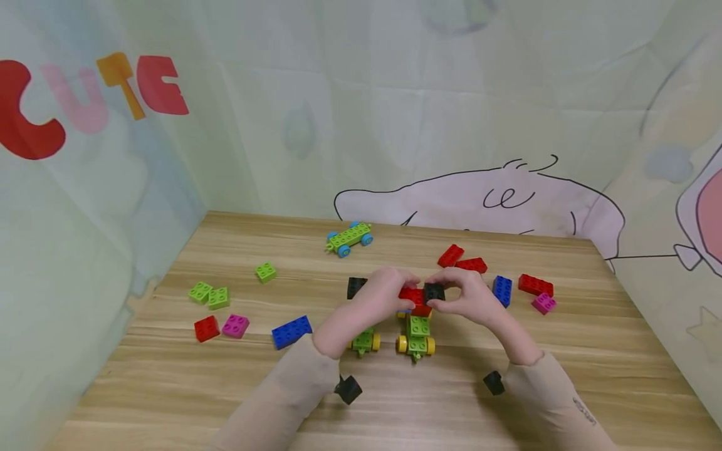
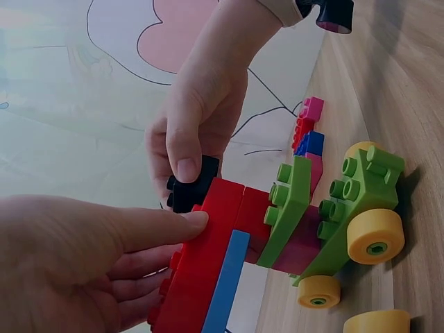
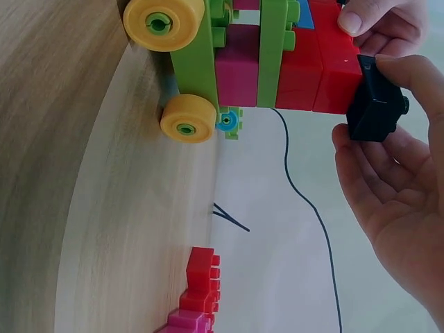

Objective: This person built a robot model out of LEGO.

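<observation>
A black brick [image 1: 434, 292] is pinched between thumb and fingers of my right hand [image 1: 469, 295], at one end of the top red brick [image 3: 340, 69]. My left hand [image 1: 382, 293] grips that red brick from the other side, its thumb along the brick's side in the left wrist view. Below the red bricks come a blue piece [image 2: 227, 284], a green plate [image 2: 291, 201] and a magenta brick [image 3: 237, 66], all stacked on a green car base [image 1: 417, 346] with yellow wheels [image 2: 375, 236]. My left forearm partly hides a second green car base [image 1: 363, 341].
Left of the hands lie a blue brick [image 1: 291, 332], a red brick [image 1: 207, 328], a magenta brick [image 1: 235, 326] and several green bricks [image 1: 219, 298]. A blue-wheeled green base [image 1: 350, 237] stands at the back. Red bricks [image 1: 536, 285] and another blue brick [image 1: 502, 291] lie right.
</observation>
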A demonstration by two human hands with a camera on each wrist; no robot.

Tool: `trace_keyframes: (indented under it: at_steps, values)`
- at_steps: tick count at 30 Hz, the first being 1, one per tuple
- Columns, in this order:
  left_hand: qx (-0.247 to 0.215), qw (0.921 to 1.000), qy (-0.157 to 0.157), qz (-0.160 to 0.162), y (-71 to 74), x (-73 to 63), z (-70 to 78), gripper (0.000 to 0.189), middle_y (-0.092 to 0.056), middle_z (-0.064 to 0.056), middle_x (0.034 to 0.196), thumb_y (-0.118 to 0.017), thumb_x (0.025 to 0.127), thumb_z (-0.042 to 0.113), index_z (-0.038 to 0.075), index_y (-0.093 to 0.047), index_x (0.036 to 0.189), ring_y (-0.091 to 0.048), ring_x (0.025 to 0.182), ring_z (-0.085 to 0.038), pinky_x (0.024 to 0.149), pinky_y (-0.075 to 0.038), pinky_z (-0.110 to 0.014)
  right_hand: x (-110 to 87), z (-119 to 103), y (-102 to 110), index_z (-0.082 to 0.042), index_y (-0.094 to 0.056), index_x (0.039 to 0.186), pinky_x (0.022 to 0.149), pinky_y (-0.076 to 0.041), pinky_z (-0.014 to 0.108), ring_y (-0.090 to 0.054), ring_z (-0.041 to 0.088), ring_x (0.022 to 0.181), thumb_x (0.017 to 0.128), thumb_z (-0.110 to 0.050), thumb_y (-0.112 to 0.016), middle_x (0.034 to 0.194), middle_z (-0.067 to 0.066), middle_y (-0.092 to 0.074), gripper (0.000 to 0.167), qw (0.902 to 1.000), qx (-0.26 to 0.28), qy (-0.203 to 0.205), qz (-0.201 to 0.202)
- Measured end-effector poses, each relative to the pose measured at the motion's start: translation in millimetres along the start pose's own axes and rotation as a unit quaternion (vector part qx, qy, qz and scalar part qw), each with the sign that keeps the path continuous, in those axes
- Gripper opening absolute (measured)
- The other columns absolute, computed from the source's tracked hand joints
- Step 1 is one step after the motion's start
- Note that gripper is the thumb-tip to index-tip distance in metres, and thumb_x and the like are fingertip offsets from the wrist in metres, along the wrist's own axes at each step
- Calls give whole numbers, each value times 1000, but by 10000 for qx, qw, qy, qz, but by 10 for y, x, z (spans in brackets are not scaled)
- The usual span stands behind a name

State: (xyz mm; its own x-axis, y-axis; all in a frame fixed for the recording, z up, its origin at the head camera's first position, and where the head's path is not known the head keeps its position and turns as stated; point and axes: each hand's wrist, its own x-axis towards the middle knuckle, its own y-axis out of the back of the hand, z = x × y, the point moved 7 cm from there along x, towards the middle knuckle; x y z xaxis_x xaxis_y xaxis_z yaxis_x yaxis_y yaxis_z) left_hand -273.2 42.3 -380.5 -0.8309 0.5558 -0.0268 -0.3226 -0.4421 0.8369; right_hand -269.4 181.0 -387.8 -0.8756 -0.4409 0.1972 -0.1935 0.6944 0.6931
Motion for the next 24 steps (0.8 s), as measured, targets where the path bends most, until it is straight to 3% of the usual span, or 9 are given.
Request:
trace_keyframes:
  at_steps: [9,14,19,24]
  values:
    - [121,9999,40,-39,-14,-12,14,45,-68,-6,125,-73,88,16,7,-62,131,-63,116,-19,96,-53,-31,-15,10,-15,-3,-68,112,94,-53,50,-65,24,97,81,-8,-77,107,9,-70,32,9999,147,0,11]
    - [34,9999,-92,-60,28,-67,39,49,-65,-8,130,-73,89,16,5,-59,134,-60,120,-21,99,-51,-33,-23,14,-22,-2,-67,114,95,-52,50,-65,26,100,82,-8,-77,110,10,-69,34,9998,171,73,-7]
    - [-116,9994,-317,88,222,-200,58,50,-64,-9,131,-72,90,17,5,-57,136,-59,122,-24,99,-52,-36,-30,15,-24,0,-66,115,95,-53,48,-65,26,102,82,-8,-77,111,10,-69,36,9996,195,188,20]
    - [-17,9956,-812,466,480,-359,72,44,-67,-11,126,-72,90,16,3,-61,130,-62,119,-25,98,-52,-37,-25,19,-26,-5,-67,114,96,-53,48,-65,24,102,82,-9,-78,111,8,-69,34,9996,212,165,56]
